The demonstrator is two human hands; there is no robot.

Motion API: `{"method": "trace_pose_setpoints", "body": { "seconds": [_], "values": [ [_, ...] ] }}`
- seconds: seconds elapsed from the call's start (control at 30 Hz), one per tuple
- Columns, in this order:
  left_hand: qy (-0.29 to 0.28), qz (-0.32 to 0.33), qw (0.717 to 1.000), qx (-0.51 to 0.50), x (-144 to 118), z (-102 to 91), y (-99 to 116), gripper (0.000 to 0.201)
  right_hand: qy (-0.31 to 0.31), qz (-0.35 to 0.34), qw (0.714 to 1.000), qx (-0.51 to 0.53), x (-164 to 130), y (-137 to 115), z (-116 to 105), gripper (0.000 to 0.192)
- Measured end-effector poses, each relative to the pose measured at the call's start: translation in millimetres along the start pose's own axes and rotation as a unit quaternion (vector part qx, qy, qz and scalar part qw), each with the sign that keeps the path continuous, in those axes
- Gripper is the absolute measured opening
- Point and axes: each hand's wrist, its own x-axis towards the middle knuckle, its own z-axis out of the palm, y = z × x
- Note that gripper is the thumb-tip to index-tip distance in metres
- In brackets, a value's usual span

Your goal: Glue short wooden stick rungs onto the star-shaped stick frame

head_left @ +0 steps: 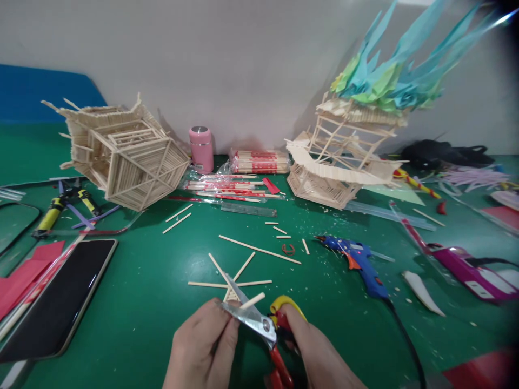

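My right hand (pixel 318 348) is wrapped round the red and yellow handles of a pair of scissors (pixel 265 326), whose blades stand apart and point left. A pale wooden stick (pixel 253 301) lies between the blades, its short end sticking out to the right. My left hand (pixel 203 340) pinches that stick near the blade tips; most of its length is hidden by the fingers. Just beyond the hands, several sticks crossed as a star (pixel 253 283) rest on the green table, with short pieces near the centre partly covered by the blades.
A blue glue gun (pixel 360 259) lies right, its cord running forward. A phone (pixel 60 297) lies left. Behind stand a stick-built lantern-like frame (pixel 133 156), a pink flask (pixel 201 150), bundled sticks (pixel 259 162) and a stick model with paper leaves (pixel 336 167). Loose sticks (pixel 259 249) lie mid-table.
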Motion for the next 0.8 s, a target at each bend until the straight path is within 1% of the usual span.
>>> {"method": "trace_pose_setpoints", "body": {
  "seconds": [0.03, 0.07, 0.1, 0.17, 0.23, 0.27, 0.3, 0.37, 0.4, 0.47, 0.53, 0.57, 0.6, 0.67, 0.73, 0.8],
  "values": [
    [0.006, 0.01, 1.0, 0.002, 0, 0.3, 0, 0.025, 0.0, -0.001, 1.0, 0.002, -1, -2, -1, 0.05],
    [0.002, 0.012, 1.0, -0.01, 0, -0.6, 0, 0.025, 0.0, 0.0, 1.0, 0.005, -3, -3, -2, 0.049],
    [-0.019, 0.002, 0.999, -0.034, 1, -2.6, 1, 0.025, 0.0, 0.001, 1.0, 0.007, -6, -5, -4, 0.047],
    [-0.082, -0.044, 0.991, -0.099, 5, -8.6, 2, 0.023, 0.0, 0.002, 1.0, 0.007, -10, -7, -6, 0.045],
    [-0.138, -0.11, 0.974, -0.144, 8, -14.4, 2, 0.023, 0.001, 0.006, 1.0, 0.006, -12, -6, -6, 0.046],
    [-0.155, -0.136, 0.966, -0.153, 8, -16.1, 2, 0.022, 0.0, 0.007, 1.0, 0.005, -13, -5, -6, 0.045],
    [-0.16, -0.151, 0.963, -0.153, 8, -16.8, 1, 0.022, -0.001, 0.008, 1.0, 0.005, -12, -4, -5, 0.044],
    [-0.14, -0.142, 0.972, -0.126, 6, -14.5, 0, 0.024, -0.005, 0.011, 1.0, 0.007, -10, -1, -3, 0.042],
    [-0.118, -0.121, 0.98, -0.103, 4, -11.8, -1, 0.023, -0.007, 0.012, 1.0, 0.008, -9, 0, -2, 0.044],
    [-0.056, -0.069, 0.995, -0.039, -1, -5.2, -2, 0.02, -0.008, 0.016, 1.0, 0.012, -6, 0, -1, 0.05],
    [-0.001, -0.03, 0.999, 0.018, -5, 0.1, -3, 0.018, -0.007, 0.017, 1.0, 0.016, -6, -3, -2, 0.05],
    [0.013, -0.018, 0.999, 0.032, -6, 1.3, -3, 0.018, -0.006, 0.016, 1.0, 0.017, -7, -5, -3, 0.049],
    [0.016, -0.011, 0.999, 0.035, -6, 1.3, -2, 0.019, -0.004, 0.014, 1.0, 0.018, -8, -7, -5, 0.047],
    [-0.008, -0.013, 1.0, 0.005, -5, -1.9, -1, 0.02, 0.001, 0.012, 1.0, 0.017, -11, -10, -7, 0.048],
    [-0.051, -0.046, 0.996, -0.05, -1, -7.4, -1, 0.019, 0.004, 0.011, 1.0, 0.015, -13, -12, -7, 0.049],
    [-0.092, -0.101, 0.985, -0.103, 3, -12.1, -1, 0.021, 0.003, 0.012, 1.0, 0.014, -13, -12, -7, 0.044]
  ]
}}
